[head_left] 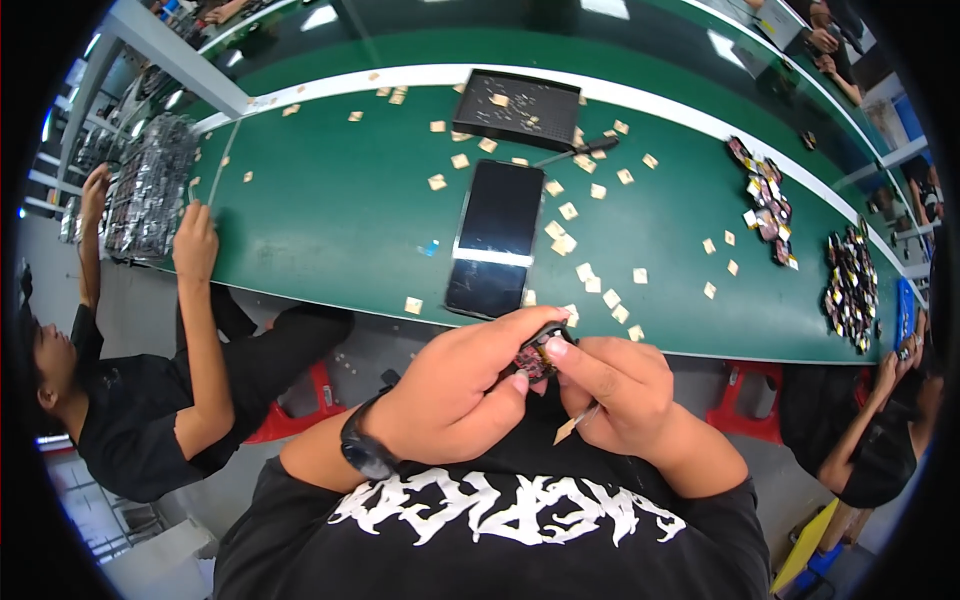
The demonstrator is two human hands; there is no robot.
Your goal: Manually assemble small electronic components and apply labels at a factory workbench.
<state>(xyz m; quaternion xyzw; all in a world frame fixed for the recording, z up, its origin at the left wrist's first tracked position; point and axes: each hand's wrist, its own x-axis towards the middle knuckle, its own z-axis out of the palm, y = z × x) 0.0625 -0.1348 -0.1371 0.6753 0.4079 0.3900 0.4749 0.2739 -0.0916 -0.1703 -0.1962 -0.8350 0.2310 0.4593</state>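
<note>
Close to my body, just off the table's near edge, both hands hold a small black casing (pixel 535 362) with reddish circuitry showing inside. My left hand (pixel 465 375) is closed around it from the left, thumb at its lower side. From the other side my right hand (pixel 622 385) pinches it, the thumb pressed on its upper part. A small cream square (pixel 567 430) sticks out below the right hand's curled fingers, apparently on a thin pale stem; how it is held is hidden. Beyond my hands lies a dark smartphone (pixel 497 225) on the green table.
A black tray (pixel 520 108) with small bits stands at the back, a screwdriver (pixel 597 146) near it. Cream squares (pixel 568 211) are scattered about. Black parts lie in two piles (pixel 851 290) at right. Co-workers sit either side; the left one handles items by silvery stacked packs (pixel 150 190).
</note>
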